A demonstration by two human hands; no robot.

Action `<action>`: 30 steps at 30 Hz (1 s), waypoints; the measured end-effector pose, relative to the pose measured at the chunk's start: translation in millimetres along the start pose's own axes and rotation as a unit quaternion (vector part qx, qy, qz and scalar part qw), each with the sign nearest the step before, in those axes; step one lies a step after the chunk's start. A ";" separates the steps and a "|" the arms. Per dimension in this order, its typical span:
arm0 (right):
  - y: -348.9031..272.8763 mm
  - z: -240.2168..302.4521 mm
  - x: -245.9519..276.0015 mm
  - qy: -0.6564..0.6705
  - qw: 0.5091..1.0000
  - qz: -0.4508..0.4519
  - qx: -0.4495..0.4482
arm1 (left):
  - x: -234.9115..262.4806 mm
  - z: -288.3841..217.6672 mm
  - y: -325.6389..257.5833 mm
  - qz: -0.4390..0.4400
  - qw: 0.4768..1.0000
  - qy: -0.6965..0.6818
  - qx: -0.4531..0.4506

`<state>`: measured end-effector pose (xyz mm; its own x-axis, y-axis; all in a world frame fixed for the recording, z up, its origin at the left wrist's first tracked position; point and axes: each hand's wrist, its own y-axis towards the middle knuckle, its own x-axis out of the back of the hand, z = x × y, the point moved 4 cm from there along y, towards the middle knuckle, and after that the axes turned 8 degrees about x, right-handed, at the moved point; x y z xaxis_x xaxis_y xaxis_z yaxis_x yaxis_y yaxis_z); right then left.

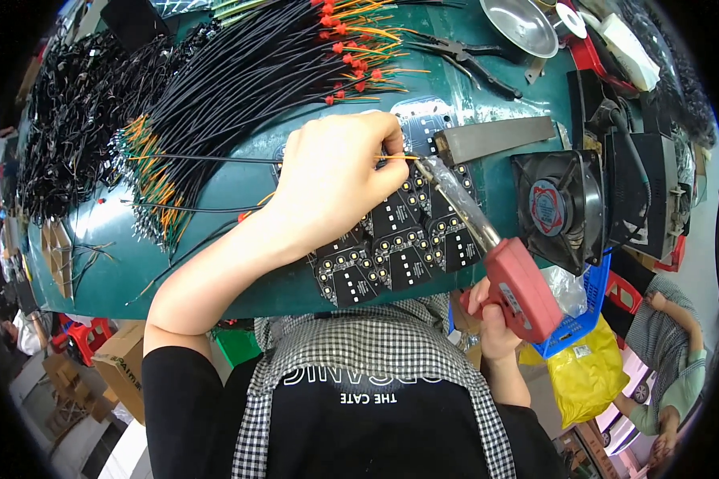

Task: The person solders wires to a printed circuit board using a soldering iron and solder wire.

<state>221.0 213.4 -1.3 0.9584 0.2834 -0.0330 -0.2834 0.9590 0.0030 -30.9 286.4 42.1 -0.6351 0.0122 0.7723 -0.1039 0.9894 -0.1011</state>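
Black wire (216,159) pinched in left hand (335,180); right hand (491,315) grips red soldering iron (519,287) beside it.

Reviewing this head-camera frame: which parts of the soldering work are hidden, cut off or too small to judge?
- Soldering tip contact: the left hand covers the spot where the orange wire meets the circuit boards.
- Right hand: mostly behind the red soldering gun, so its grip is unclear.
- Solder joints on the boards: too small to judge.
- Black wire bundle: its far ends are cut off by the top rim.
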 end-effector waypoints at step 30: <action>15.6 17.8 -16.3 -0.011 1.000 0.003 0.009 | 3.6 1.7 -0.6 -0.059 0.996 -0.046 -0.052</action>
<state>201.6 223.9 17.1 0.9572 0.2891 -0.0119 -0.2888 0.9572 0.0212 -34.4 285.6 43.9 -0.6907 -0.1137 0.7141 -0.1059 0.9928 0.0557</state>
